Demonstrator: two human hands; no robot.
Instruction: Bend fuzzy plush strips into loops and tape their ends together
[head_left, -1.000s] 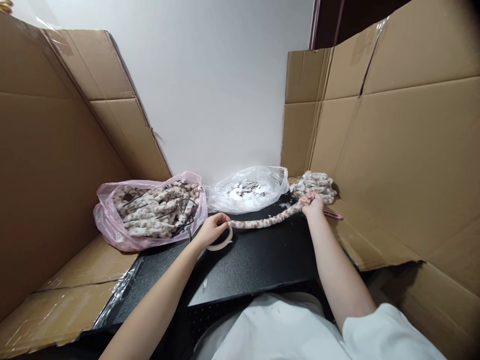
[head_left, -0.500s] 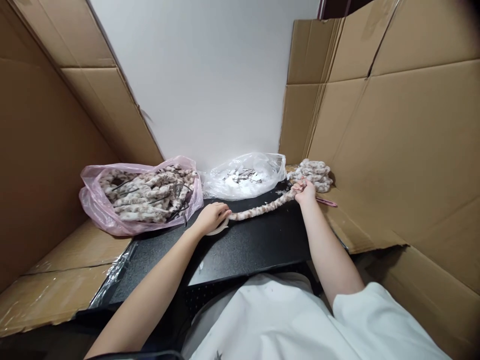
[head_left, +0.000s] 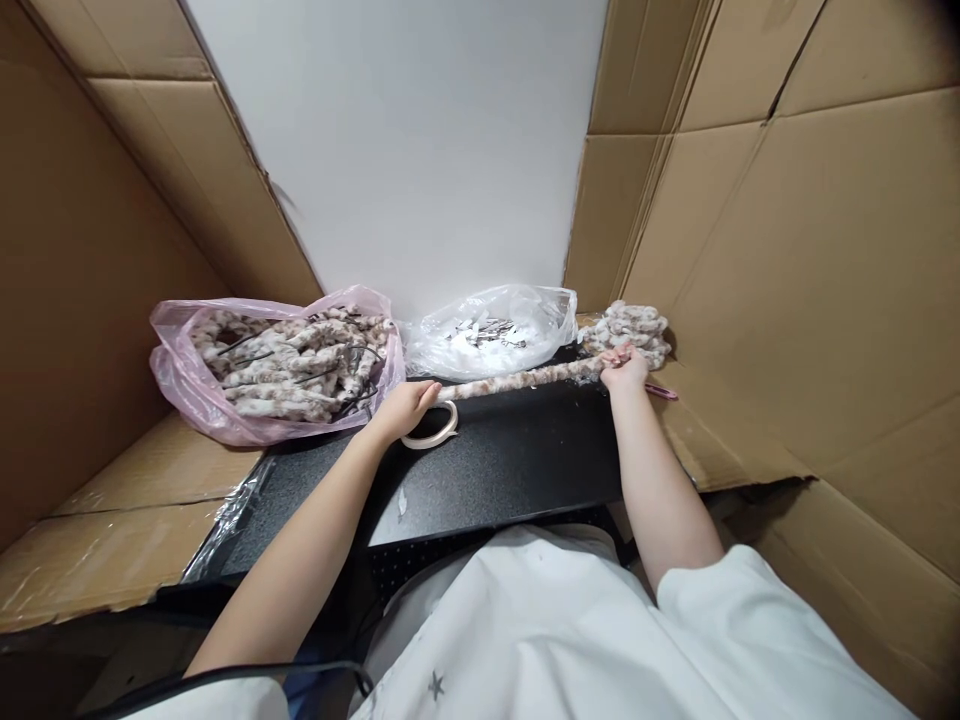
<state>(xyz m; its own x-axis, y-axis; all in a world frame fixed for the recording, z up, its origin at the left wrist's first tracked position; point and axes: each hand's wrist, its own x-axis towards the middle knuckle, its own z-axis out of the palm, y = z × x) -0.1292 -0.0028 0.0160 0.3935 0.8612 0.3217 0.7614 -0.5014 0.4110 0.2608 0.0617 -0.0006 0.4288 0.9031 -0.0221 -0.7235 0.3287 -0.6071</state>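
Note:
A long furry strip (head_left: 525,380), mottled white and brown, stretches nearly straight between my two hands above the black tabletop (head_left: 495,470). My left hand (head_left: 409,405) is closed around its left end. At the other end, my right hand (head_left: 625,368) grips the strip, its fingertips pinched together. A roll of cream-coloured tape (head_left: 433,430) lies on the table just below and right of my left hand. Behind my right hand sits a pile of similar furry strips (head_left: 634,330). A pink-handled tool (head_left: 661,392) pokes out beside my right wrist, mostly hidden.
A pink plastic bag (head_left: 169,350) full of furry strips with dark cords stands at the left. Beside it, a clear plastic bag (head_left: 540,318) holds thin flat pieces. Cardboard walls (head_left: 825,270) enclose both sides, with a white panel (head_left: 412,150) behind.
The strip has gone from sagging to nearly straight as my hands moved apart. My left hand has shifted left off the tape roll, which now shows fully. The view has tilted slightly.

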